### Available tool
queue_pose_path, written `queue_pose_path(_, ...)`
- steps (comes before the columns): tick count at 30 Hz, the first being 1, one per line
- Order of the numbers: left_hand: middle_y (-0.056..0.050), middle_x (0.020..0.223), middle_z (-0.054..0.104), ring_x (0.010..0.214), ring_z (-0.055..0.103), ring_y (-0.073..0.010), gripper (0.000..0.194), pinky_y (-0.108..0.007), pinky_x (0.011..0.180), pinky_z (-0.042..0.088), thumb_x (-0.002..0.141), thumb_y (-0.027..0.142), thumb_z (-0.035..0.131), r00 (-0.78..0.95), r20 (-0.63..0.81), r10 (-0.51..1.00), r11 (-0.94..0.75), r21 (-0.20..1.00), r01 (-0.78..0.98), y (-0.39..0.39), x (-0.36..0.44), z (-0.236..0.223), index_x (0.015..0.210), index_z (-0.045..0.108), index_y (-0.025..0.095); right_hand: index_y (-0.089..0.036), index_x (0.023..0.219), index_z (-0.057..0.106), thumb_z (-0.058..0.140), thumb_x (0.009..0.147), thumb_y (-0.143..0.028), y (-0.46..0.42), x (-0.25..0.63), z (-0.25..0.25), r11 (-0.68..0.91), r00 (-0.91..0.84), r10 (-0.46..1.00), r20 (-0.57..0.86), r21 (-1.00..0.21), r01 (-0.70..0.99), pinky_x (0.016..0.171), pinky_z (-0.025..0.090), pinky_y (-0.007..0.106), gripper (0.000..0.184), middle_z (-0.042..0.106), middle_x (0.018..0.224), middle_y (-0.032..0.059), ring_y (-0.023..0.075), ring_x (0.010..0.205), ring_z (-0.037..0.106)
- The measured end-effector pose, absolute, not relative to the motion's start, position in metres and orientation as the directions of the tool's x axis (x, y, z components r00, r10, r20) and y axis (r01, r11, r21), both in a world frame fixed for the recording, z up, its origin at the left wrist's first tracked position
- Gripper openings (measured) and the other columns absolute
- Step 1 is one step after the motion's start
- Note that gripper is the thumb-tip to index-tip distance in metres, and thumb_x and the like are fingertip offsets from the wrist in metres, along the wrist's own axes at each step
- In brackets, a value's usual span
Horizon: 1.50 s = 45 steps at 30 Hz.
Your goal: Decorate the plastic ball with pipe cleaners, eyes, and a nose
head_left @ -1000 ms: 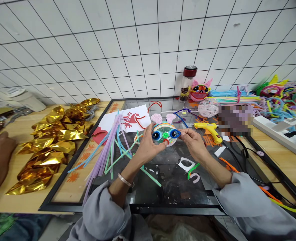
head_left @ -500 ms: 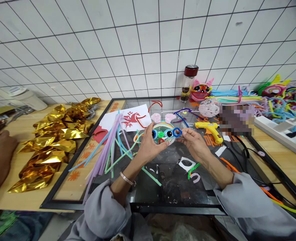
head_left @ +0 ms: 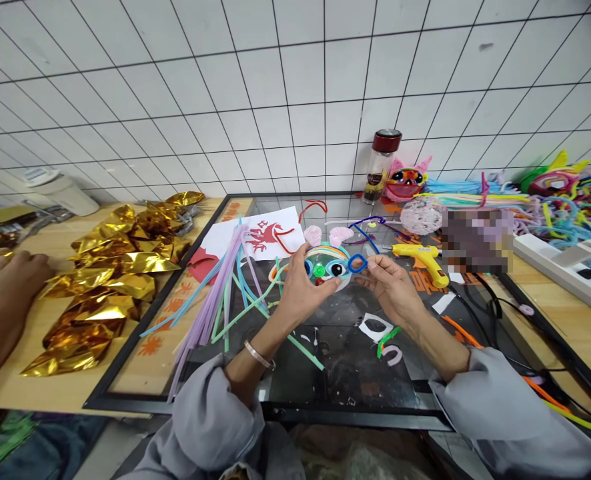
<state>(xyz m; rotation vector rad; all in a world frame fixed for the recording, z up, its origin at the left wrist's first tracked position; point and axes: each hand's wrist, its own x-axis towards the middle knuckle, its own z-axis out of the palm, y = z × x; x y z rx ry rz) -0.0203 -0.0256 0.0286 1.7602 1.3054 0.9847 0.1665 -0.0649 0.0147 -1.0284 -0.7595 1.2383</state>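
My left hand (head_left: 299,288) grips a round pipe-cleaner animal face (head_left: 328,263) with pink ears, blue-ringed eyes and a green nose, held just above the black framed glass board (head_left: 325,360). My right hand (head_left: 390,285) pinches a small blue pipe-cleaner ring (head_left: 357,263) at the face's right eye. Both wrists wear grey sleeves; a bracelet sits on the left one.
A yellow glue gun (head_left: 421,257) lies right of the hands. Loose pipe cleaners (head_left: 225,287) fan out at left over a red paper cut. Gold foil pieces (head_left: 110,273) cover the wooden table, where another person's hand (head_left: 10,280) rests. A jar (head_left: 381,165), pink mask and power strip (head_left: 565,263) stand behind.
The face has tilted down and lowered a little toward the board. The blue ring has come off the eye slightly to the right. The other person's hand slid rightward.
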Motion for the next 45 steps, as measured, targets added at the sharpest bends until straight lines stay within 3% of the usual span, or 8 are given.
queue_pose_path(27,-0.019,0.15,0.046,0.143,0.041,-0.0331,0.081,-0.05,0.121,0.032,0.066,0.018,0.068,0.146,0.215,0.966,-0.256,0.882,0.396,-0.028,-0.015,0.023,0.143,0.04,0.015,-0.023,0.071,0.065,0.087,0.063,-0.054,-0.067,0.162,0.018,0.014,0.198,0.979,-0.048,-0.954,-0.3,0.074,0.055,0.034,0.039,0.071,0.08,0.0018,0.0187,0.079,0.065)
queue_pose_path(38,-0.022,0.151,0.045,0.143,0.042,-0.0341,0.085,-0.05,0.121,0.032,0.068,0.026,0.072,0.122,0.185,0.975,-0.22,0.886,0.409,-0.03,-0.013,0.026,0.144,0.036,0.011,-0.022,0.074,0.066,0.085,0.063,-0.056,-0.069,0.157,0.015,0.058,0.264,0.965,-0.01,-0.966,-0.25,0.075,0.052,0.033,0.04,0.075,0.093,0.0053,0.0192,0.082,0.064)
queue_pose_path(45,-0.02,0.151,0.045,0.143,0.042,-0.0345,0.086,-0.05,0.12,0.033,0.068,0.028,0.076,0.121,0.198,0.973,-0.23,0.888,0.398,-0.032,-0.013,0.029,0.144,0.036,0.015,-0.023,0.071,0.068,0.085,0.063,-0.054,-0.069,0.153,0.015,0.084,0.291,0.957,0.012,-0.969,-0.235,0.077,0.048,0.032,0.037,0.074,0.09,0.0036,0.018,0.081,0.062)
